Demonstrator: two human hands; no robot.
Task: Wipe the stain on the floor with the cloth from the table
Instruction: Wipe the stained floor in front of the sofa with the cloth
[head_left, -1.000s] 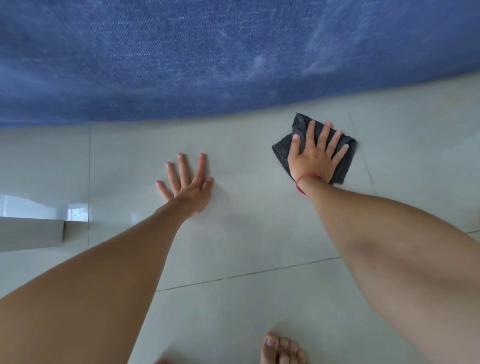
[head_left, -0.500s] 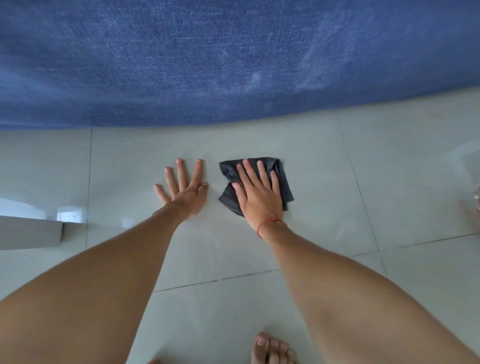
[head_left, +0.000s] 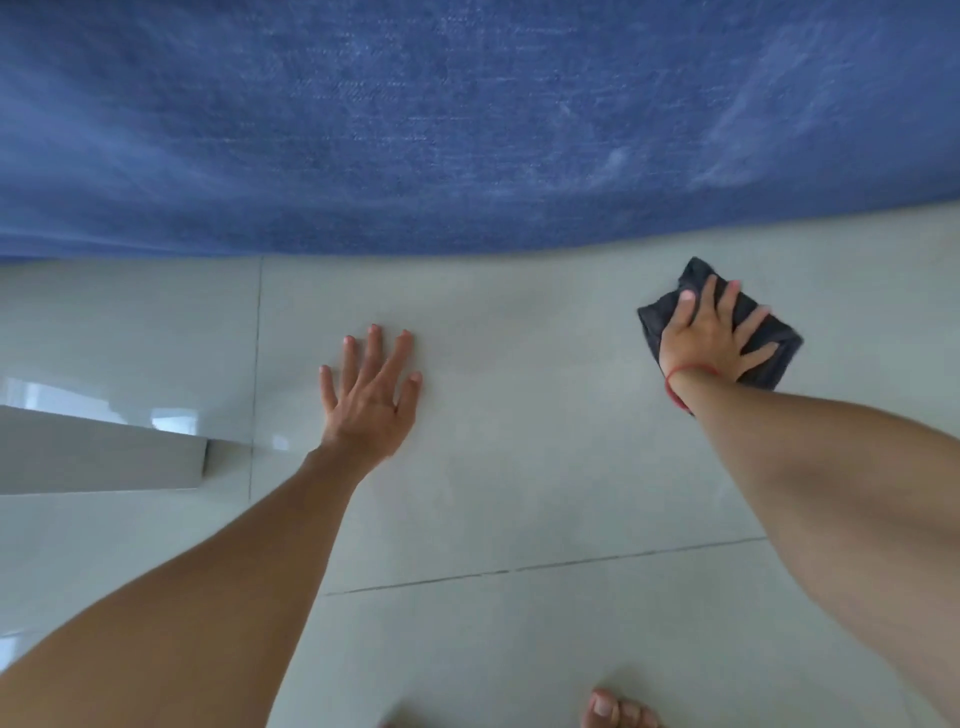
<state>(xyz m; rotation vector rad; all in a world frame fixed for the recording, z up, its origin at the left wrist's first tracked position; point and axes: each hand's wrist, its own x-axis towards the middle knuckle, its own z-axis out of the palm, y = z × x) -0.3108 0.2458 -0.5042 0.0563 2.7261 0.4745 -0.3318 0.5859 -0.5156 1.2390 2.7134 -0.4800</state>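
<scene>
A dark grey folded cloth (head_left: 779, 345) lies flat on the pale tiled floor (head_left: 519, 467) at the right, close to the rug's edge. My right hand (head_left: 709, 338), with a red band at the wrist, presses down on the cloth with fingers spread. My left hand (head_left: 371, 392) rests flat on the floor near the middle, fingers apart, holding nothing. No stain is clear to see on the glossy tiles.
A large blue rug (head_left: 467, 130) covers the far half of the view. A pale grey block or furniture edge (head_left: 98, 452) juts in at the left. My bare toes (head_left: 615, 709) show at the bottom edge.
My right hand has swept the cloth to the right, from beside my left hand out toward the rug's edge. My left hand has stayed planted.
</scene>
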